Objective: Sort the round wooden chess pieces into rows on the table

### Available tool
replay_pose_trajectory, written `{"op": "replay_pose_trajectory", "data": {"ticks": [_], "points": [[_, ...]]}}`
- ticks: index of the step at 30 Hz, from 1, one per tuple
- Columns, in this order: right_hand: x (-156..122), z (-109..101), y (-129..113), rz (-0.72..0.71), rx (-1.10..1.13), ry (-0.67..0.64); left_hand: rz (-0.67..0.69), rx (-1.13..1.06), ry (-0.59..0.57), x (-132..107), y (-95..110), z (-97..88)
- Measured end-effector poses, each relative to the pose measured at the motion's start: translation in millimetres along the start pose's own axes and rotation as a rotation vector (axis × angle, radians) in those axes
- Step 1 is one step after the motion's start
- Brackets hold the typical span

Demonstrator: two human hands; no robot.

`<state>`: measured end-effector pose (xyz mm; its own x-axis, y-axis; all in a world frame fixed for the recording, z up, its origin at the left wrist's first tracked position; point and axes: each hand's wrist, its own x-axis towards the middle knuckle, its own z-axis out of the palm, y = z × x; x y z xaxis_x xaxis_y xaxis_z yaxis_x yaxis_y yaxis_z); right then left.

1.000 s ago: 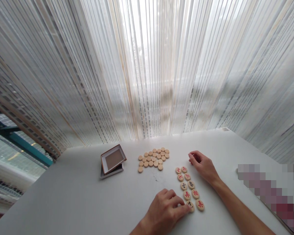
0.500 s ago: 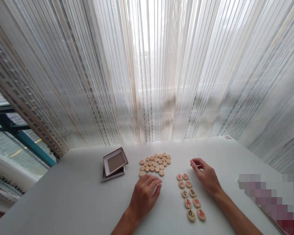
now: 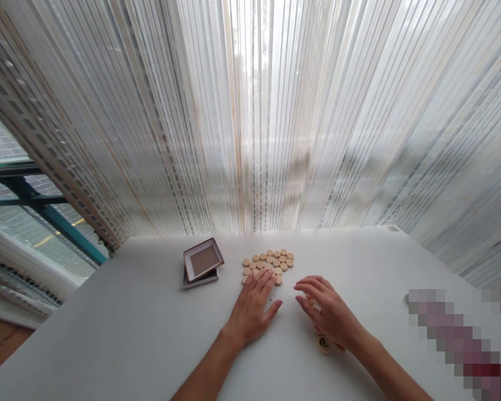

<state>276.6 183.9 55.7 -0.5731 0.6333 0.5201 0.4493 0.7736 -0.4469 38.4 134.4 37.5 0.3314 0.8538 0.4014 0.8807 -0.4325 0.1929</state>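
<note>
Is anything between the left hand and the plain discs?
Nothing visible. The left hand extends over the near edge of the plain discs, hiding some; contact can't be told. The box lies off to the left, and the right hand is over the lettered discs.

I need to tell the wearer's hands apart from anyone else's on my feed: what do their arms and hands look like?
The left hand and right hand are ungloved, with slender fingers. The left forearm and right forearm show no sleeve, watch or bracelet in view.
</note>
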Motion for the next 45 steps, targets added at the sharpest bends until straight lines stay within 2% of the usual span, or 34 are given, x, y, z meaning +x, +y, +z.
{"op": "replay_pose_trajectory", "data": {"ticks": [4,10,15,19,22,25,28,30,33,36,40,45], "points": [[-1,6,-9,-0.054,-0.006,-0.04,0.026,-0.02,-0.041,5,11,3.5],[-3,6,-6,-0.045,0.005,-0.017,0.016,-0.069,-0.031,-2,9,-3.0],[1,-4,3,0.007,0.003,0.077,0.016,-0.132,-0.003,-8,11,-8.8],[3,-13,10,0.066,-0.006,0.194,0.04,-0.206,-0.014,-11,13,-7.1],[3,-14,10,0.087,-0.001,0.225,0.05,-0.256,0.004,-11,13,-4.7],[3,-9,6,0.082,0.021,0.182,0.04,-0.308,0.024,-10,11,-3.1],[1,-3,0,0.058,0.056,0.087,0.013,-0.398,0.041,-10,13,-2.9],[-1,0,-4,0.044,0.082,0.023,-0.064,-0.553,0.068,-11,17,-2.9],[-4,6,-10,0.009,0.11,-0.034,-0.268,-0.908,0.101,-12,26,-1.8],[-5,10,-17,-0.045,0.12,-0.058,-0.382,-1.165,0.053,-13,32,1.1],[-5,12,-24,-0.07,0.112,-0.094,-0.405,-1.257,0.007,-14,29,3.8],[-5,11,-28,-0.028,0.117,-0.106,-0.374,-1.31,-0.037,-14,27,3.1]]}}
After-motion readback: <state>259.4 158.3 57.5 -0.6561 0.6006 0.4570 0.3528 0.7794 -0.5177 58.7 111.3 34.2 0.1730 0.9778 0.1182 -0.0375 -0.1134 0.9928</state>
